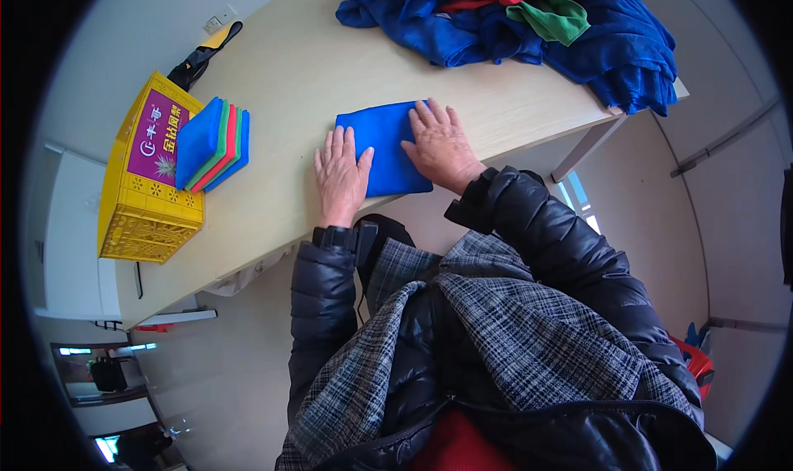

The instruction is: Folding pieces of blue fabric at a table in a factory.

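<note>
A folded blue cloth (388,153) lies flat on the pale wooden table in front of me, close to its near edge. My left hand (340,172) rests flat along the cloth's left edge, fingers stretched out and pointing away from me. Over the right edge lies my right hand (442,145), its fingers spread on the upper right part of the cloth. Neither hand grips anything. To the left stands a neat stack of folded cloths (216,149) in blue, green and red, leaning against a yellow crate.
The yellow plastic crate (153,215) with a purple panel stands at the table's left end. Behind it lies a black and yellow item (201,58). A loose heap of blue, red, green and brown cloths (512,25) covers the far right, hanging over the table edge (570,122).
</note>
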`<state>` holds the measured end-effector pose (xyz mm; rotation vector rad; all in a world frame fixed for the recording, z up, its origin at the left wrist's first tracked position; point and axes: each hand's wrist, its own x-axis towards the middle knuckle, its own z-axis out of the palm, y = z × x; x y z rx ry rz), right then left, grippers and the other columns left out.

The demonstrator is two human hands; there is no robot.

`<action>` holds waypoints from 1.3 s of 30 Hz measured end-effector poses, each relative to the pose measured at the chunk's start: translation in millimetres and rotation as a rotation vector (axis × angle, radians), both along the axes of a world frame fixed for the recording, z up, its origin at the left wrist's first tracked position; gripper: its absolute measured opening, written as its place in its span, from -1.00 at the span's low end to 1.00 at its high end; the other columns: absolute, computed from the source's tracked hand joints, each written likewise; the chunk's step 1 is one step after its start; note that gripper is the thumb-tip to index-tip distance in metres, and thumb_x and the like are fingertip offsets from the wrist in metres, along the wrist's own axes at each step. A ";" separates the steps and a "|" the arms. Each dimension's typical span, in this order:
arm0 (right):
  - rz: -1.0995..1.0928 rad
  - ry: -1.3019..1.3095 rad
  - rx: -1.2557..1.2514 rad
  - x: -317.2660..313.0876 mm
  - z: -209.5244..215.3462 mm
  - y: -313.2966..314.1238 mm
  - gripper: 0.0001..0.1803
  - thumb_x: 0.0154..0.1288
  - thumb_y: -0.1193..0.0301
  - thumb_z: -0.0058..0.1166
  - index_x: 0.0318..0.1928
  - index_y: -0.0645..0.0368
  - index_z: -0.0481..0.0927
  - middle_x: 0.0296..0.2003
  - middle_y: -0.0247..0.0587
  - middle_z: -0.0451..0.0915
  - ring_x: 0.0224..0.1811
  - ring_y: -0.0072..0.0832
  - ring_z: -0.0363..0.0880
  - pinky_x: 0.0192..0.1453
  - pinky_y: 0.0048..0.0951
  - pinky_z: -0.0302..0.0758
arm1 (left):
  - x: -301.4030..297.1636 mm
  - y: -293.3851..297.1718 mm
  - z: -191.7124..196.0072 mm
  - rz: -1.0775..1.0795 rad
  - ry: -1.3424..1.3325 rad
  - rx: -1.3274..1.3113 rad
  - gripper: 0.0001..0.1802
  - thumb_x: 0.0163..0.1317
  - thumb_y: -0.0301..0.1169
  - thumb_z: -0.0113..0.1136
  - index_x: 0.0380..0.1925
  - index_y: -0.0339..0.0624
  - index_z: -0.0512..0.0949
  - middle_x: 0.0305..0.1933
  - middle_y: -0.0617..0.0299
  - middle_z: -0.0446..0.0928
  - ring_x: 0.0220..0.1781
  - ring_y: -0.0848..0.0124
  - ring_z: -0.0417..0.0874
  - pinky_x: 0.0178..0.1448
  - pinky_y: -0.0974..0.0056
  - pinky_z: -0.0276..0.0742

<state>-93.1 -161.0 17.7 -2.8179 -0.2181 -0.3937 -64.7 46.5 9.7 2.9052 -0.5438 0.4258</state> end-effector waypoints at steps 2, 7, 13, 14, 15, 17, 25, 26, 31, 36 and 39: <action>0.084 -0.027 -0.018 -7.0 7.7 12.1 -0.25 0.54 -0.03 -0.20 0.46 0.30 0.25 0.51 0.06 0.18 0.59 -0.03 0.04 0.62 0.04 -0.03 | -12.8 -2.1 -4.0 0.000 -0.053 0.045 -0.32 0.56 0.01 -0.22 0.50 -0.17 0.19 0.58 0.04 0.16 0.62 0.09 0.10 0.64 0.01 -0.06; 0.180 -0.012 0.037 -21.5 -6.9 37.1 -0.28 0.56 -0.01 -0.23 0.48 0.27 0.24 0.52 0.04 0.16 0.60 -0.06 0.02 0.63 0.04 -0.08 | -29.3 -5.6 -16.7 -0.082 -0.103 -0.109 -0.41 0.54 -0.12 -0.14 0.43 -0.21 0.29 0.54 0.00 0.23 0.59 0.08 0.17 0.63 -0.04 -0.02; 0.165 -0.023 0.029 -24.0 -14.0 19.7 -0.31 0.57 0.01 -0.24 0.49 0.20 0.24 0.53 0.00 0.15 0.62 -0.08 -0.03 0.65 0.04 -0.13 | -30.8 -3.3 -17.5 -0.047 -0.083 -0.091 -0.42 0.53 -0.15 -0.14 0.43 -0.21 0.30 0.54 0.01 0.24 0.57 0.09 0.19 0.63 -0.02 -0.02; 0.146 -0.022 0.037 -24.9 -14.0 17.9 -0.32 0.57 0.01 -0.24 0.49 0.18 0.24 0.53 -0.01 0.14 0.63 -0.08 -0.04 0.65 0.04 -0.13 | -30.9 -2.7 -16.7 -0.047 -0.083 -0.093 -0.42 0.53 -0.15 -0.14 0.43 -0.21 0.30 0.54 0.01 0.24 0.57 0.09 0.19 0.63 -0.02 -0.02; 0.147 -0.023 0.034 -25.6 -15.2 14.6 -0.32 0.57 0.01 -0.24 0.49 0.18 0.24 0.53 -0.01 0.14 0.63 -0.08 -0.04 0.65 0.04 -0.13 | -30.9 -2.7 -17.1 -0.048 -0.082 -0.100 -0.42 0.54 -0.15 -0.14 0.43 -0.21 0.30 0.54 0.01 0.24 0.57 0.09 0.19 0.63 -0.03 -0.02; 0.111 -0.031 0.045 -26.2 -16.1 8.4 -0.32 0.57 0.01 -0.23 0.49 0.18 0.25 0.53 -0.01 0.16 0.62 -0.08 -0.02 0.64 0.05 -0.11 | -31.3 -2.2 -16.7 -0.047 -0.083 -0.114 -0.42 0.54 -0.14 -0.15 0.43 -0.21 0.30 0.54 0.01 0.24 0.57 0.09 0.20 0.63 -0.03 -0.02; 0.145 -0.042 -0.099 1.8 2.8 11.2 -0.34 0.55 0.02 -0.19 0.47 0.14 0.30 0.50 -0.04 0.22 0.59 -0.05 0.05 0.61 0.08 -0.04 | -33.4 -2.9 -15.0 -0.012 -0.080 -0.083 -0.42 0.53 -0.14 -0.13 0.42 -0.22 0.30 0.53 0.01 0.24 0.57 0.09 0.20 0.62 -0.05 0.00; 0.215 -0.071 -0.083 6.7 3.6 14.1 -0.35 0.54 0.02 -0.19 0.47 0.12 0.30 0.49 -0.04 0.23 0.59 -0.04 0.06 0.61 0.08 -0.04 | -34.4 -4.4 -15.5 -0.011 -0.082 -0.085 -0.42 0.53 -0.14 -0.13 0.42 -0.22 0.30 0.53 0.01 0.24 0.57 0.09 0.20 0.62 -0.05 0.00; 0.346 0.008 -0.063 30.1 -1.5 22.7 -0.36 0.54 0.02 -0.17 0.46 0.07 0.32 0.49 -0.06 0.24 0.58 -0.03 0.06 0.61 0.07 -0.04 | -37.1 -3.8 -15.5 0.016 -0.088 -0.102 -0.43 0.53 -0.14 -0.12 0.42 -0.20 0.30 0.54 0.02 0.24 0.56 0.09 0.21 0.60 -0.07 0.02; 0.270 -0.013 -0.056 33.0 -5.2 20.2 -0.37 0.54 0.02 -0.18 0.47 0.05 0.30 0.50 -0.07 0.23 0.58 -0.04 0.06 0.61 0.04 -0.04 | -47.1 3.9 -8.9 0.028 -0.126 -0.134 -0.48 0.51 -0.20 -0.06 0.37 -0.20 0.37 0.46 -0.01 0.34 0.50 0.09 0.30 0.56 -0.08 0.10; 0.214 0.006 -0.074 36.8 -4.0 13.6 -0.37 0.55 0.02 -0.19 0.47 0.06 0.29 0.50 -0.07 0.22 0.59 -0.03 0.06 0.61 0.03 -0.04 | -58.9 5.3 31.8 -0.179 -0.051 -0.418 -0.57 0.47 -0.31 0.04 0.25 -0.23 0.48 0.28 -0.03 0.50 0.36 0.06 0.45 0.49 -0.08 0.22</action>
